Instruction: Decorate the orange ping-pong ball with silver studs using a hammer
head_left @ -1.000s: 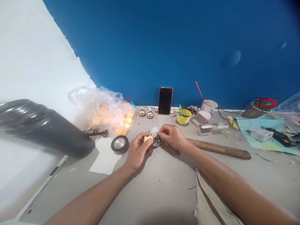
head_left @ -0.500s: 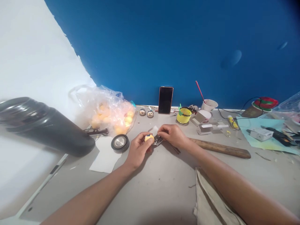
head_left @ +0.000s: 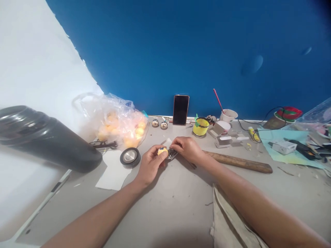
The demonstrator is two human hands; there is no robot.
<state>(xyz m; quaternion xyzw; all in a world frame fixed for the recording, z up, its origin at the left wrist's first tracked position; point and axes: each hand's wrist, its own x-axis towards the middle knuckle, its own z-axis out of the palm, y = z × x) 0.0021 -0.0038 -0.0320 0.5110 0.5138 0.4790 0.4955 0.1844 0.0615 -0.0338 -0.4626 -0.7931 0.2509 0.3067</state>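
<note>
**One little yellow ball (head_left: 162, 152) and one small tray of dark metal bits (head_left: 171, 154) on a pretty busy counter (head_left: 160, 213)**

Closest to the camera, bottom right, there's some beige cloth (head_left: 230, 217) sitting below the right forearm; a bit further in, the left hand (head_left: 150, 164) is closed around the yellow ball, thumb pressed on its front, with a dark spot showing near the top; the tray is right beside it, between the two hands. The right hand (head_left: 187, 148) has its fingers bunched in tight at the tray; honestly can't tell if anything's pinched in there.

Off to the left, a black round lid (head_left: 130, 157) with a silver middle overlaps a piece of white paper (head_left: 110, 174); a big dark bottle (head_left: 57, 141) leans in beyond that; on the other side, a wooden handle (head_left: 240, 162) pokes out from behind the right forearm.

Further back, a clear plastic bag (head_left: 108, 106) full of yellow-orange balls (head_left: 139, 132) sits left; small open boxes (head_left: 222, 141) and a yellow pot (head_left: 200, 128) are over to the right; behind those, a white cup (head_left: 229, 115) has a red stick (head_left: 217, 99) in it; a phone (head_left: 180, 110) stands propped against the blue wall (head_left: 168, 51).
</note>
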